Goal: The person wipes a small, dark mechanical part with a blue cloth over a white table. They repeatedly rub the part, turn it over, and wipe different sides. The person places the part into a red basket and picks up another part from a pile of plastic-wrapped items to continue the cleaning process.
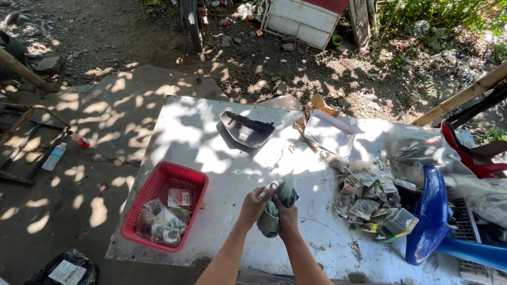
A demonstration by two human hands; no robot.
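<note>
Seen from the head camera, both hands meet over the near middle of a white table (211, 132) dappled with leaf shadow. The right hand (288, 217) has its grip closed around the lower part of a grey-green rag (281, 203) bunched upright, with a darker bluish fold at its top. The left hand (255, 203) is just beside it on the left, its fingers closed on the cloth's upper edge, where a small pale metal part shows at the fingertips; what exactly that part is cannot be told. The rag is held just above the table, between the two hands. To the left, near the table's near-left corner, sits a red plastic basket (158, 184) holding several clear plastic packets. Farther away, towards the far middle of the table, lies a dark grey moulded plastic cover (245, 128), and to its right an open white cardboard box (330, 132). Right of the hands is a heap of small packaged parts in clear bags (367, 198), and beyond that, at the right edge, a glossy blue fairing panel (430, 211) and a red panel (465, 150). On the ground to the far left lies a plastic water bottle (54, 156).
</note>
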